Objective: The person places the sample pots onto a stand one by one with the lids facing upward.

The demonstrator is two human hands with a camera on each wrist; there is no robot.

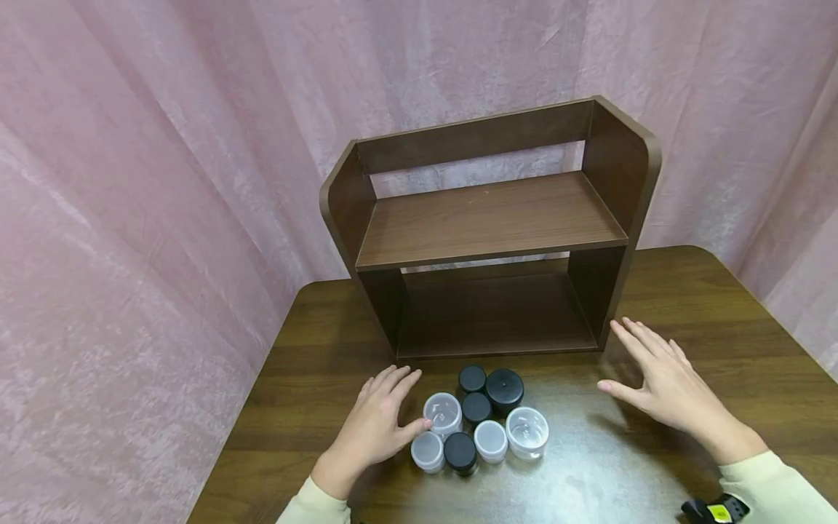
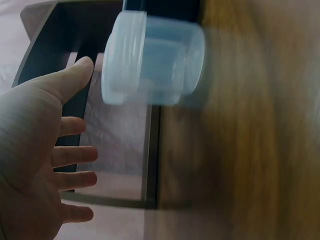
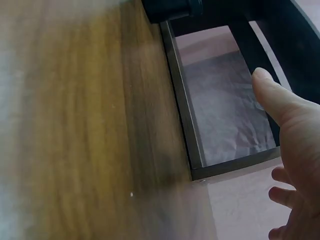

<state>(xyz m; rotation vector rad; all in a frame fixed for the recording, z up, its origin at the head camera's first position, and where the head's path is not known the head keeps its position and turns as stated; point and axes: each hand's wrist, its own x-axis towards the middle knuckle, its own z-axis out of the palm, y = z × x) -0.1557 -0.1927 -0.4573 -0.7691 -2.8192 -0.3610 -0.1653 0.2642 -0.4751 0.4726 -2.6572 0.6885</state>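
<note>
My left hand [image 1: 378,421] is held with fingers spread beside the left edge of a group of small round jars, its thumb close to a clear jar [image 1: 442,413]. In the left wrist view a clear lidded jar [image 2: 155,60] appears beyond the thumb, and nothing is in the hand. To the right of the jars, my right hand [image 1: 669,383] is spread near the lower right corner of a brown shelf unit [image 1: 491,218], holding nothing. The group mixes white-lidded jars [image 1: 490,439] and black-lidded jars [image 1: 505,389], standing close together in front of the shelf.
The two-tier shelf unit stands at the back of the wooden table [image 1: 294,437]. Pink curtains [image 1: 164,182] hang behind and to the left. A dark wristband [image 1: 715,509] is on the right wrist. The table's left edge runs down past the left hand.
</note>
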